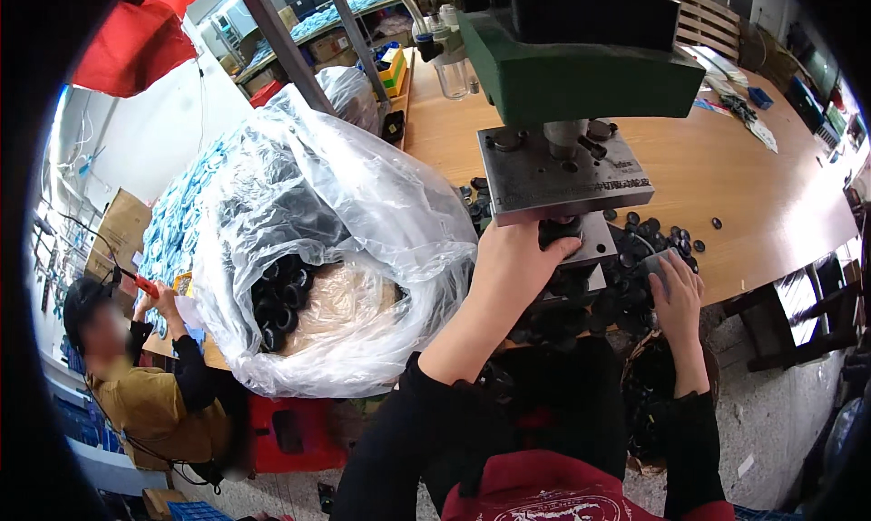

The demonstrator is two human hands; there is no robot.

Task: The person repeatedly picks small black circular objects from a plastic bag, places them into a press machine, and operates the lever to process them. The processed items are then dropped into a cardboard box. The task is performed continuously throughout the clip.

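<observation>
characters run along the front edge of the die point(576, 194), and pale print shows on the red apron point(553, 476). the left hand point(520, 256) reaches in over the bench's point(780, 194) near edge, thumb beside a black part point(554, 233) beneath the die; its fingers are hidden, so i cannot tell their grip. the right hand point(680, 299), back up, bends its fingers over a grey thing point(655, 264) by the black pile point(621, 283) at that edge; whether they clamp it, i cannot tell.
</observation>
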